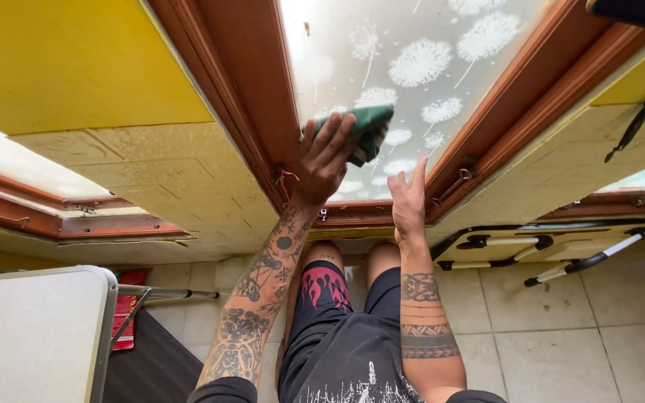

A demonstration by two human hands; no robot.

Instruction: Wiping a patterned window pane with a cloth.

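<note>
While the left hand [326, 160] presses a green cloth [367, 130] flat against the frosted window pane [382, 89], its fingers are spread wide and laid over the cloth rather than curled around it. The cloth sits low on the glass, near the left side of the brown wooden frame [251, 97], and part of it sticks out past the fingertips to the right. The pane carries a pattern of white dandelion heads. The right hand [408, 201] is just beside it, lower on the glass, open with the fingers straight and close together, touching the pane near the bottom rail and holding nothing. Both forearms are tattooed. Below them the person's knees, in black shorts [330, 328] with a red flame print, rest close to the wall. Yellow wall panels [69, 60] flank the window on both sides. A white folding table [31, 336] stands at the lower left, and another folded table [546, 242] with black handles leans against the wall at the right, on a tiled floor [561, 328].
</note>
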